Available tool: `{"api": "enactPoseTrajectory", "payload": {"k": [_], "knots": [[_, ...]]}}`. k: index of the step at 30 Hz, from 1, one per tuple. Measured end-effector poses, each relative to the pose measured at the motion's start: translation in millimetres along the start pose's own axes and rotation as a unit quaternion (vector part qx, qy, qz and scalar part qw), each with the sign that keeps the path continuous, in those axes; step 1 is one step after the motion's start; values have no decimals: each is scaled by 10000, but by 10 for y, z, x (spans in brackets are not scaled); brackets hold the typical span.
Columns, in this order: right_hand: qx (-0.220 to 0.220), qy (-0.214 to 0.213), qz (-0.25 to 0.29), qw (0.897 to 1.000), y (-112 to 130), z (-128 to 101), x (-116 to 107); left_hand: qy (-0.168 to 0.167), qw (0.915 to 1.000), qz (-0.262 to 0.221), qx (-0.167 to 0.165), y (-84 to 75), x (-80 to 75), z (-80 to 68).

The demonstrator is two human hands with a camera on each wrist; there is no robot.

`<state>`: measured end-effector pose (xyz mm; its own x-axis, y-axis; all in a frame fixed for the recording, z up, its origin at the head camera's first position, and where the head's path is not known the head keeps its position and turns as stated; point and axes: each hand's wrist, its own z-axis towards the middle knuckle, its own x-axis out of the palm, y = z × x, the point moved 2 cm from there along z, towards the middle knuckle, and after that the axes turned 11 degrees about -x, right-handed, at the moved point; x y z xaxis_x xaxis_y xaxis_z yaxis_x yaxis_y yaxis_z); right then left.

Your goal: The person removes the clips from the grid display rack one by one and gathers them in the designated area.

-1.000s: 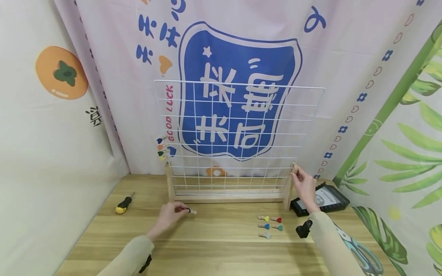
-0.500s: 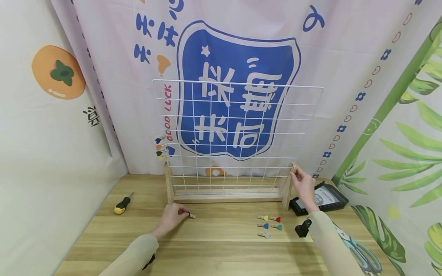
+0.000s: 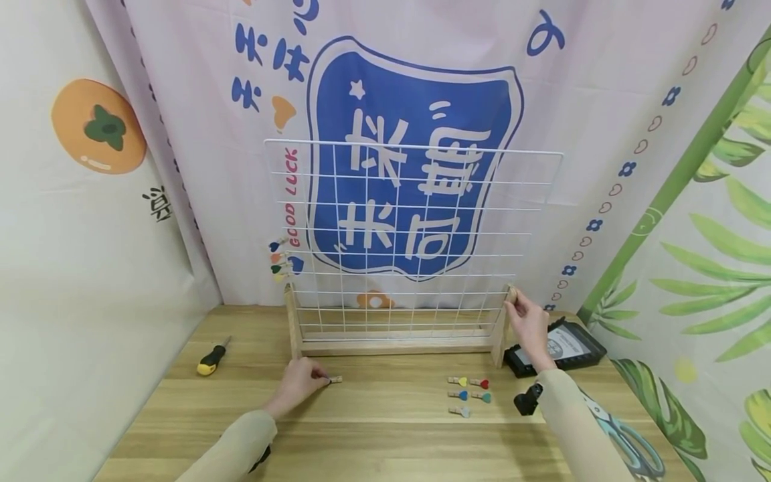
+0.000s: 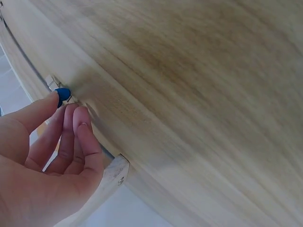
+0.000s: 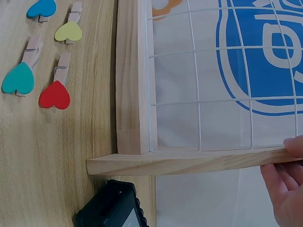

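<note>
Near the left foot of the stand, my left hand [image 3: 299, 385] pinches a small wooden clothespin [image 3: 336, 379] with a dark blue heart, close over the table. In the left wrist view the thumb lies at the blue heart [image 4: 63, 93] and the fingertips are just below it. My right hand [image 3: 530, 328] grips the upper part of the stand's right wooden post [image 5: 189, 163] between thumb and fingers. A white wire grid [image 3: 409, 234] stands upright in this wooden stand [image 3: 397, 347]. Several heart clothespins [image 3: 276, 269] are clipped at the grid's left edge.
Right of centre on the table lie several heart clothespins, among them a red one [image 5: 54, 94] and a teal one [image 5: 19, 78]. A yellow-black screwdriver [image 3: 208, 361] lies at left. A black case [image 3: 593, 349] is behind my right hand, and scissors [image 3: 629, 438] lie beside the right sleeve.
My left hand has come slightly down and nearer with the clothespin, which now sits lower, close to the tabletop. My right hand stays on the post.
</note>
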<state>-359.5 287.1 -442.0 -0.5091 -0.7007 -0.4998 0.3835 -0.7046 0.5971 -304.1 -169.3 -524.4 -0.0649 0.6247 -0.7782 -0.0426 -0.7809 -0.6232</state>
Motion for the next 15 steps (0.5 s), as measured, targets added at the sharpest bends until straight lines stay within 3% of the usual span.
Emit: {"api": "enactPoseTrajectory", "payload": {"k": [4, 7, 12, 15], "knots": [[31, 4, -5, 10000, 5, -18, 3, 54, 9998, -197, -5, 8, -77, 5], [51, 19, -19, 10000, 11, -31, -4, 24, 9997, -257, -19, 19, -224, 44], [27, -1, -46, 10000, 17, -26, -5, -134, 9992, -375, 44, 28, -646, 129], [17, -10, 1, 10000, 13, -15, 0, -447, 9981, -427, 84, -19, -944, 152]]}}
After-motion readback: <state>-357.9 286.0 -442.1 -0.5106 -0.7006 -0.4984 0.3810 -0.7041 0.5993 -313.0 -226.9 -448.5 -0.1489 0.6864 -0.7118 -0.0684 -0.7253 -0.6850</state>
